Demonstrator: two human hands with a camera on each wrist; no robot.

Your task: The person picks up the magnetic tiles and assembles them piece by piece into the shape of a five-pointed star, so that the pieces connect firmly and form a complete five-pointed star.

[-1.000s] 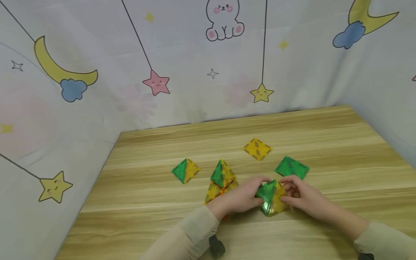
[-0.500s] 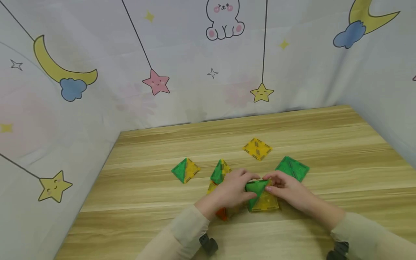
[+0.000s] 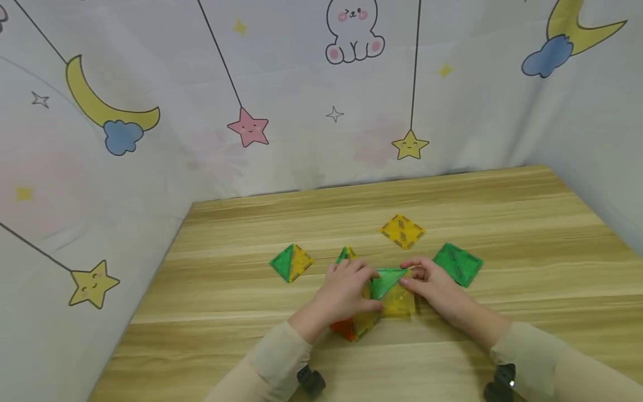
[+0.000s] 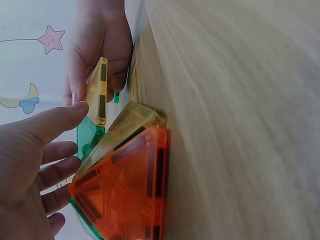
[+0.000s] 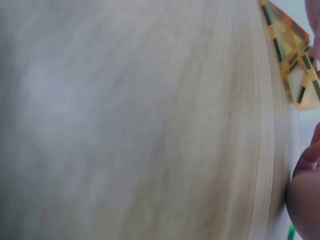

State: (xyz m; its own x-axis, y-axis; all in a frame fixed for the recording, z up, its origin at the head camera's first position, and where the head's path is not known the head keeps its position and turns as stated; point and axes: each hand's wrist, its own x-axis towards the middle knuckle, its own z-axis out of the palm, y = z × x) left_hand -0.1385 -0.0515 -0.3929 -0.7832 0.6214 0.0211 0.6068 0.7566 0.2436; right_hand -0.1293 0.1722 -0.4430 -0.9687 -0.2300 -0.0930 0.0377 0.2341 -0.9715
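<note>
Between my two hands is a raised piece of translucent magnetic tiles, with a green triangle (image 3: pixel 388 280) and a yellow one (image 3: pixel 398 304) joined along an edge. My left hand (image 3: pixel 341 296) holds its left side, thumb near the yellow tile in the left wrist view. On the far side, my right hand (image 3: pixel 439 290) pinches the piece's right corner. Beneath and beside my left hand stands a built tile shape with an orange triangle (image 4: pixel 125 180) and a yellow one (image 3: pixel 365 325); the hand partly hides it. Whether piece and shape touch I cannot tell.
Pairs of flat triangle tiles lie behind: a green-and-yellow diamond (image 3: pixel 291 262) at left, a yellow diamond (image 3: pixel 403 231) at the back, a green diamond (image 3: pixel 458 264) behind my right hand. A patterned white cloth (image 3: pixel 301 156) borders the wooden table (image 3: pixel 241 223).
Both hands have moved left with the green-and-yellow tile piece, bringing it up against or near the built shape. The piece has turned, its green face now uppermost. The head view has shifted slightly.
</note>
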